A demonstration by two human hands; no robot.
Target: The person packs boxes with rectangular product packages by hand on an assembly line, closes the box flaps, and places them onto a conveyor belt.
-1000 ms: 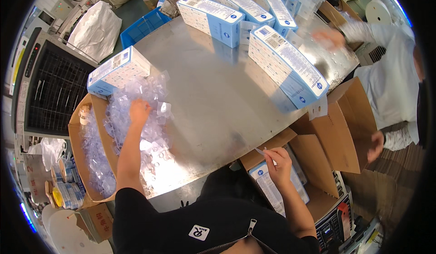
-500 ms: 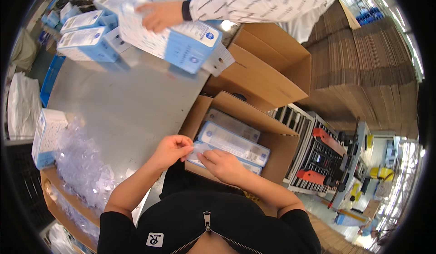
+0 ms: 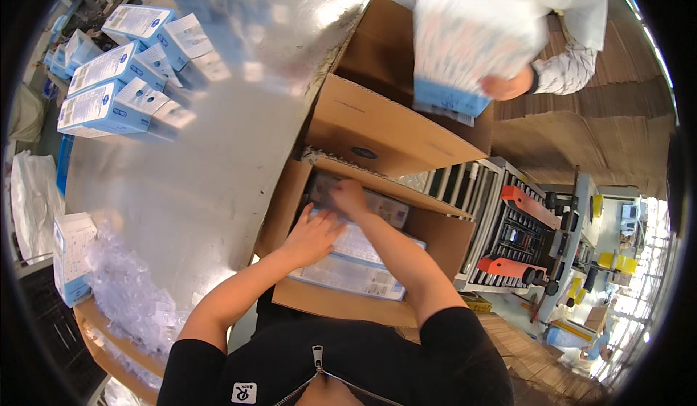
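Observation:
My left hand (image 3: 314, 235) lies over the left end of blue-and-white boxes packed in an open brown carton (image 3: 327, 304), its fingers spread. Just beyond it, my right hand (image 3: 348, 197) reaches down near the far left end of the contents; its fingertips are blurred, and I cannot tell whether they hold anything. Under my hands are a near box (image 3: 356, 279) and a middle box (image 3: 363, 244), side by side. A greyish box (image 3: 390, 208) lies along the carton's far wall, partly behind my right hand.
A co-worker's hand (image 3: 508, 85) holds a large blue-and-white box (image 3: 472, 36) over a second carton (image 3: 392, 126). Blue-and-white boxes with open flaps (image 3: 109, 65) stand on the metal table (image 3: 218, 159). Clear plastic pieces (image 3: 131, 283) heap at left. A roller conveyor (image 3: 472, 188) lies to the right.
Both hands have moved from the carton's near left corner farther into it and apart; the clear plastic piece between them no longer shows. The co-worker's box has moved right, over the second carton.

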